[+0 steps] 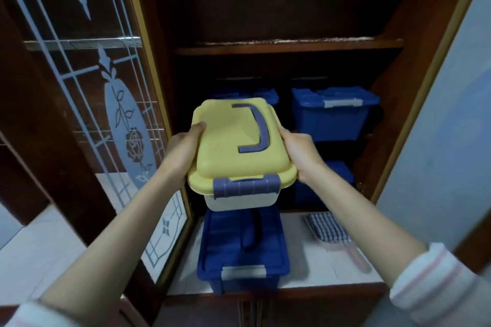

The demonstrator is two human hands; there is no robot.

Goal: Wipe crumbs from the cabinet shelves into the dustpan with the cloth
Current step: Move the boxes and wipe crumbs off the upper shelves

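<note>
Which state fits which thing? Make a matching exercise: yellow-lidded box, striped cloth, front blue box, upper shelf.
Things: 1 yellow-lidded box; 2 striped cloth; 3 front blue box; 4 upper shelf.
States: A crumbs along its edge; B on the counter, far right; C held by left hand and right hand; D on the counter, lid shut.
Pairs: 1-C, 2-B, 3-D, 4-A.

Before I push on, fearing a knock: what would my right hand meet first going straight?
The right hand, gripping the yellow-lidded box, would likely meet the left blue box behind it; depth unclear.
</note>
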